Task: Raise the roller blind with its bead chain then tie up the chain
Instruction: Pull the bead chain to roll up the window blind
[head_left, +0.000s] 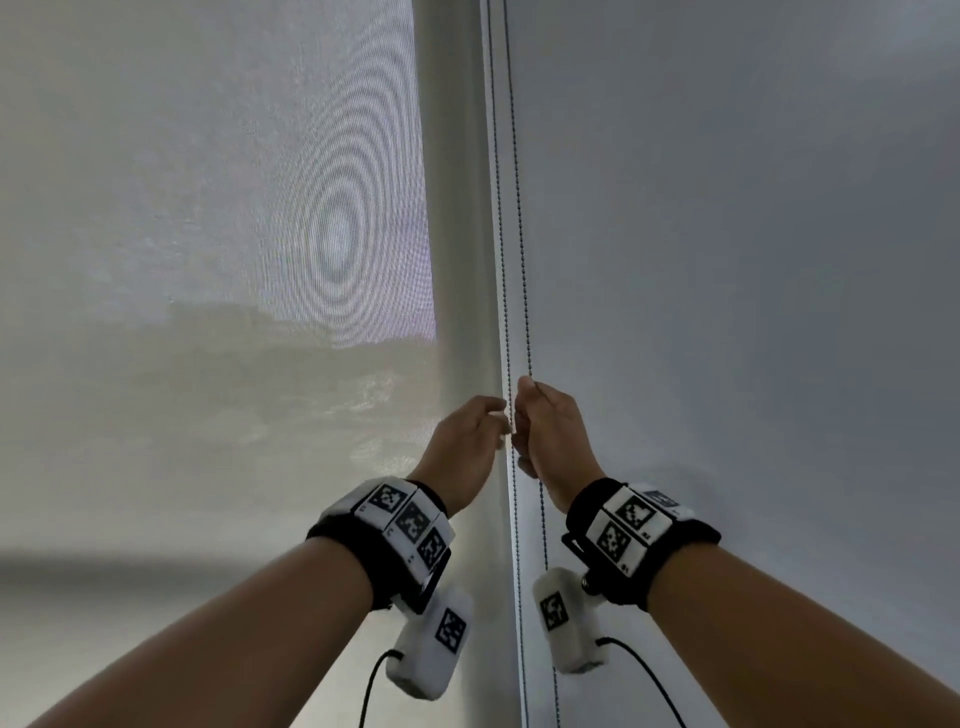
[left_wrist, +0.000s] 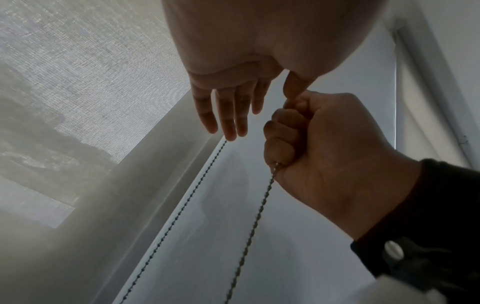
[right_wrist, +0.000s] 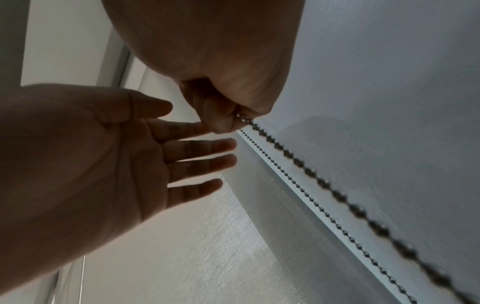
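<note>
Two strands of the bead chain hang side by side along the seam between two blinds. My right hand (head_left: 537, 415) is closed in a fist around the right strand (head_left: 521, 234), which leaves the fist at the bottom (left_wrist: 270, 181). In the right wrist view that strand (right_wrist: 314, 174) runs taut out of the curled fingers (right_wrist: 218, 115). My left hand (head_left: 480, 423) is beside it with straight, spread fingers (left_wrist: 228, 119), close to the left strand (head_left: 500, 234) and holding nothing. The grey roller blind (head_left: 727, 260) fills the right side, fully down.
A translucent mesh blind (head_left: 208, 234) covers the window on the left, with a pale frame post (head_left: 457, 208) between the blinds. Both wrists carry black bands with white marker blocks and dangling cables (head_left: 644, 670). The chain strands continue down out of view.
</note>
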